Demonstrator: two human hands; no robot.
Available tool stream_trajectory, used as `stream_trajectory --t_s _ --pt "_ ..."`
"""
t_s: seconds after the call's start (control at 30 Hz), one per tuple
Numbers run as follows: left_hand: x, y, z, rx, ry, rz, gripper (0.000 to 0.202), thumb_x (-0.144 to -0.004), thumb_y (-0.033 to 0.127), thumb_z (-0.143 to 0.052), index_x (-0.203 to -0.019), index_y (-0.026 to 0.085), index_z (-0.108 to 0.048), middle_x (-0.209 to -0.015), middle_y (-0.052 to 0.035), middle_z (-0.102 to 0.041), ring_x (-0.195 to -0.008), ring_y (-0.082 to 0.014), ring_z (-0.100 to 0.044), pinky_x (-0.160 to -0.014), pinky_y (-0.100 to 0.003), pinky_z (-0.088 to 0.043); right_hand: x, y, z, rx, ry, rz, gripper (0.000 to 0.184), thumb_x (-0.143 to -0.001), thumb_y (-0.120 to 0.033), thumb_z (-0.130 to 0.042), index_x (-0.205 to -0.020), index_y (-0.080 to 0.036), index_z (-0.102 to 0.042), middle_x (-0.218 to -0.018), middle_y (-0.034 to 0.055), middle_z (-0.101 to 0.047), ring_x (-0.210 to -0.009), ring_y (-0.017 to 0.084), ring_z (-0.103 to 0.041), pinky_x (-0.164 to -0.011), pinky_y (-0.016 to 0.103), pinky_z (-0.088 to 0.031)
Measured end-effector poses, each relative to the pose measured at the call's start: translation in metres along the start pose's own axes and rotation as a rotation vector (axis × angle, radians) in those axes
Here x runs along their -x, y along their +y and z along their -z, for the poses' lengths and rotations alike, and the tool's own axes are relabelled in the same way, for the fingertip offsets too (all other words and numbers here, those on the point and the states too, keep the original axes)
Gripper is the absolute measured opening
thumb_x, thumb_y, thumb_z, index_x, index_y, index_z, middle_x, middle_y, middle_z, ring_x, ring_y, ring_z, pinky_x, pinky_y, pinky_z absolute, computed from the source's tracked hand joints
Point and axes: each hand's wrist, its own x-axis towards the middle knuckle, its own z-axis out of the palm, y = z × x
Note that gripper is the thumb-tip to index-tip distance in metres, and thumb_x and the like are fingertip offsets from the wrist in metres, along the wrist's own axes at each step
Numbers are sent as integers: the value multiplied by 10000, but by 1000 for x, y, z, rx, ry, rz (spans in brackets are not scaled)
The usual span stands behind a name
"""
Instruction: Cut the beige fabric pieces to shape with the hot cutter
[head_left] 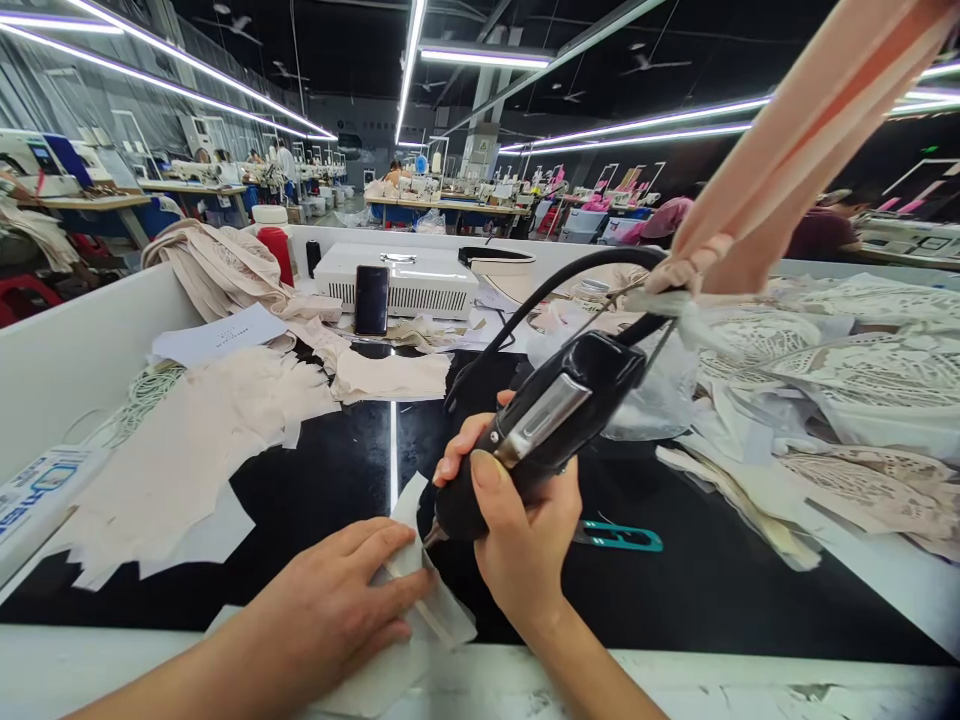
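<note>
At the board (637,610), my right hand (525,520) wraps the tool (551,420), likely heavy, best held mid-barrel; my left hand (349,595), fingers slightly spread, steadies cloth (451,612), apparently limp.

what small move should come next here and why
Probably guide the black tool along the pale fabric: the right hand grips it with its tip close to the fabric's edge, while the left hand has its fingers spread over that fabric.

A phone (372,300) is standing before a white box (431,281), while lights (411,65) are glowing overhead.
</note>
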Motion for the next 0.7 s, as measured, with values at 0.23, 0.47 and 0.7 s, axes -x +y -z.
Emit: stream_trajectory --t_s 0.23,0.47,0.7 --pt "-15 -23 10 27 15 -20 265 -1024 189 -433 -1227 140 -597 -1280 -126 -622 -1258 -251 -565 -1103 -415 -494 0 1 0 -4 -11 10 240 -846 -259 -737 -1044 -302 -607 -807 -66 -677 -602 88 -626 -583 226 -566" --pt "-29 -48 11 256 -124 -101 377 -965 52 -397 -1271 156 -589 -1272 -117 -637 -1234 -200 -585 -1082 -334 -498 -1 0 -1 20 1 24 265 -831 -264 -741 -1058 -295 -607 -801 -58 -672 -601 96 -628 -581 238 -567" --pt "-21 -56 12 305 -123 -90 326 -1008 116 -407 -1242 183 -624 -1257 -100 -655 -1147 -194 -632 -999 -312 -542 -2 -2 -1 25 -4 29 263 -828 -220 -719 -1050 -281 -593 -799 -42 -664 -592 104 -620 -557 243 -562"
